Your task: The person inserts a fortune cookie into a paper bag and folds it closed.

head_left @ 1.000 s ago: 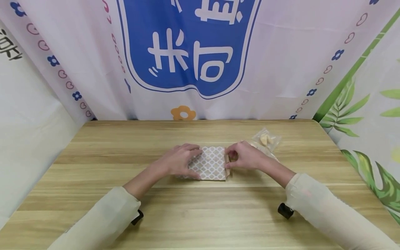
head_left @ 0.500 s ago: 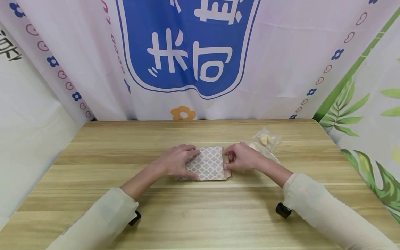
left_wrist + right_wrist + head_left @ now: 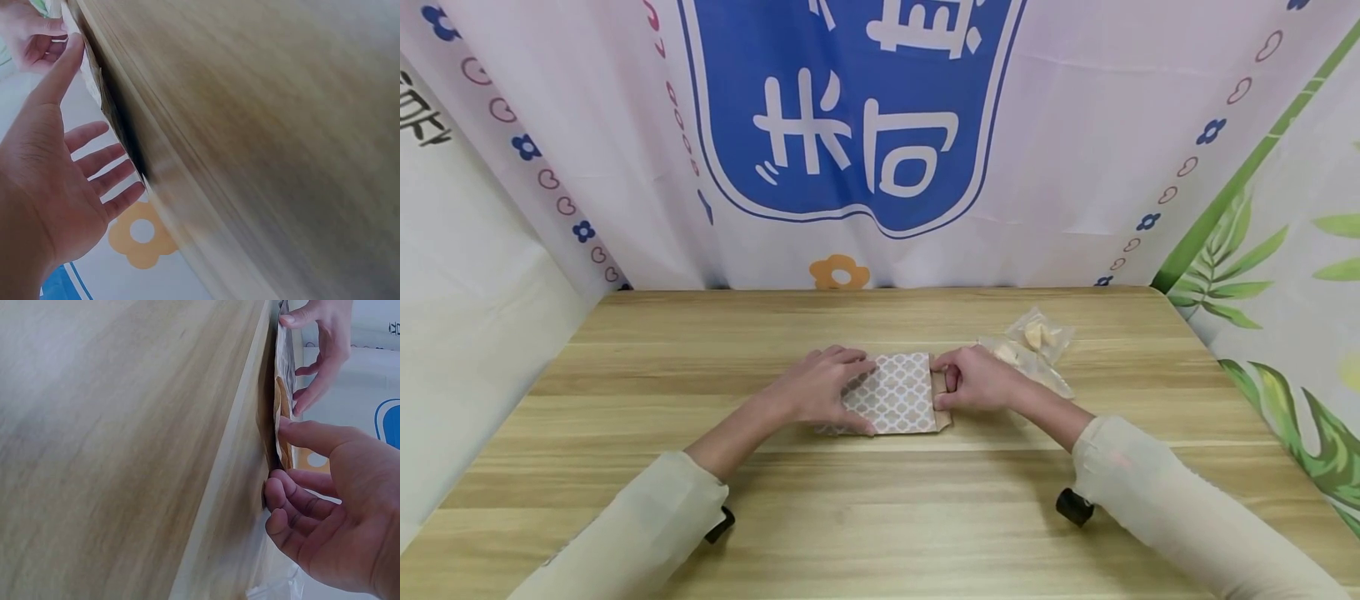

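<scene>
A flat paper bag [image 3: 900, 392] with a white-and-beige lattice pattern lies on the table in the head view, its brown end flap [image 3: 942, 402] at the right. My left hand [image 3: 824, 390] rests over its left end with fingers and thumb spread. In the left wrist view that hand's thumb [image 3: 62, 69] lies along the bag's edge while the other fingers stay loosely straight. My right hand [image 3: 977, 379] pinches the flap end. The right wrist view shows the right thumb [image 3: 312, 432] on the bag's brown edge [image 3: 282, 406], with the other fingers curled below.
Two clear plastic packets with pale pieces inside lie behind my right hand: one packet [image 3: 1040, 333] farther back, another packet [image 3: 1026, 357] partly hidden by the hand. A printed curtain [image 3: 1045, 208] hangs along the back edge of the wooden table [image 3: 880, 517].
The paper bag has slid slightly left, and both hands have shifted left with it. More of the brown flap and of the nearer plastic packet now shows.
</scene>
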`<state>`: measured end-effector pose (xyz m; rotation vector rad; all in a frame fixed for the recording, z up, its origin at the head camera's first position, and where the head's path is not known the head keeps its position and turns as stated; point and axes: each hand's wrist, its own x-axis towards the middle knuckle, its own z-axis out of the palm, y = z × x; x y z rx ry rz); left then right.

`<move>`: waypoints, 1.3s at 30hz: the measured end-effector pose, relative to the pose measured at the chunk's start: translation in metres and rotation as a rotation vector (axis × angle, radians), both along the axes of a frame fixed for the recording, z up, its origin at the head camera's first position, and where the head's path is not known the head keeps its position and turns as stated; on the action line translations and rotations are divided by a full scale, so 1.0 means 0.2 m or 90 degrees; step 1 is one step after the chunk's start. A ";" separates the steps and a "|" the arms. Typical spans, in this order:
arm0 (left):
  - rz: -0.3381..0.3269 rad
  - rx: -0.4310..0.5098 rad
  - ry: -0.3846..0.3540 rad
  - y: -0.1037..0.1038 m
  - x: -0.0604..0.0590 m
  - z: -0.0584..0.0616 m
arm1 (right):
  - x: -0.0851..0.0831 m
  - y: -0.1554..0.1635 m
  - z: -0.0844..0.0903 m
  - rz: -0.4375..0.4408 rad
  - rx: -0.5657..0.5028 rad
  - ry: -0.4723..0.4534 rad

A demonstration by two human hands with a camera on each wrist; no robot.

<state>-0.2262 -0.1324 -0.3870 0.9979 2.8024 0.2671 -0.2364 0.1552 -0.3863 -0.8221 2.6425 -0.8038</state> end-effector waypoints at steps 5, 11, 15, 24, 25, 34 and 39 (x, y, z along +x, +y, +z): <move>-0.011 -0.002 0.005 0.00 -0.01 -0.01 | 0.00 0.00 -0.01 -0.011 0.006 -0.011; -0.013 0.001 0.007 0.00 -0.01 -0.02 | 0.00 0.00 -0.02 -0.017 0.009 -0.014; -0.012 0.010 0.010 0.00 -0.01 -0.02 | 0.00 0.00 -0.02 -0.023 0.009 -0.018; -0.003 0.037 -0.005 0.00 -0.02 -0.04 | 0.00 -0.01 -0.03 -0.024 0.012 -0.019; 0.000 0.038 -0.008 0.00 -0.02 -0.04 | 0.00 -0.01 -0.03 -0.025 0.012 -0.020; 0.013 0.018 -0.012 0.01 -0.03 -0.04 | 0.00 -0.01 -0.03 -0.023 0.009 -0.024; 0.005 0.019 -0.005 0.01 -0.03 -0.04 | 0.00 -0.01 -0.02 -0.021 0.006 -0.010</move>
